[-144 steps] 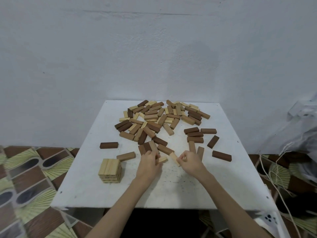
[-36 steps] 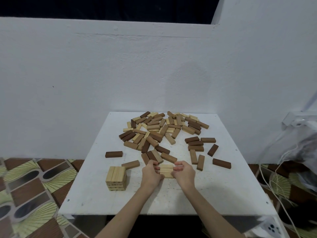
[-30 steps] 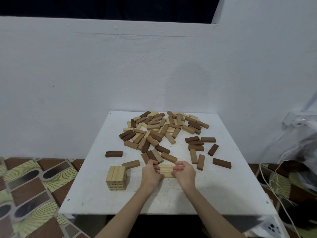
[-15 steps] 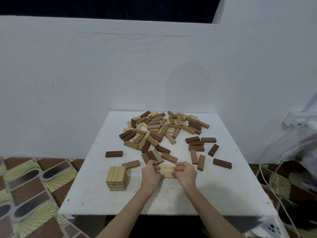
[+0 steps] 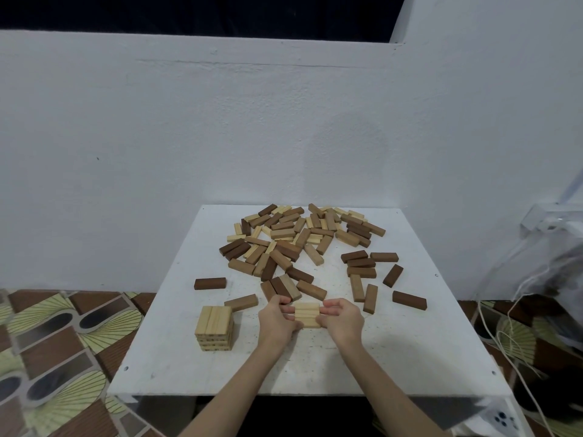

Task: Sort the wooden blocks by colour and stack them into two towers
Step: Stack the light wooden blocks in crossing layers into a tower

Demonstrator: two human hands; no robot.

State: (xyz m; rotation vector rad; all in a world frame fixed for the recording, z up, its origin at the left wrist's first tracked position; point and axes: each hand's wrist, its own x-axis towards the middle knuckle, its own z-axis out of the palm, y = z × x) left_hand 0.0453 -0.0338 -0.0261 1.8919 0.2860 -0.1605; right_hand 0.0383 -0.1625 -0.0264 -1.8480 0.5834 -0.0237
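Wooden blocks (image 5: pixel 303 244) of pale, mid-brown and dark brown wood lie in a loose heap across the upper middle of the white table (image 5: pixel 410 351), reaching almost to its far edge by the white wall (image 5: pixel 284 127). Below the heap, at the centre of the frame, a row of pale blocks (image 5: pixel 307 314) lies side by side on the tabletop between both hands. The left hand (image 5: pixel 277 323) has its fingers curled against the row's left end, and the right hand (image 5: pixel 342 320) has its fingers curled against the right end, so the row is clamped from both sides. To the left of the hands a pale tower (image 5: pixel 215 332) of several layers stands near the table's left edge, with a mid-brown block (image 5: pixel 241 302) just above and right of it. A single dark block (image 5: pixel 210 283) lies further up by the same edge. On the right, a dark block (image 5: pixel 409 300) lies apart, with a small group of brown blocks (image 5: pixel 362 272) above it. Bare tabletop spreads over the lower right and along the near edge. Patterned floor tiles (image 5: pixel 56 342) show at lower left, and white cords (image 5: pixel 504 339) hang at the right.
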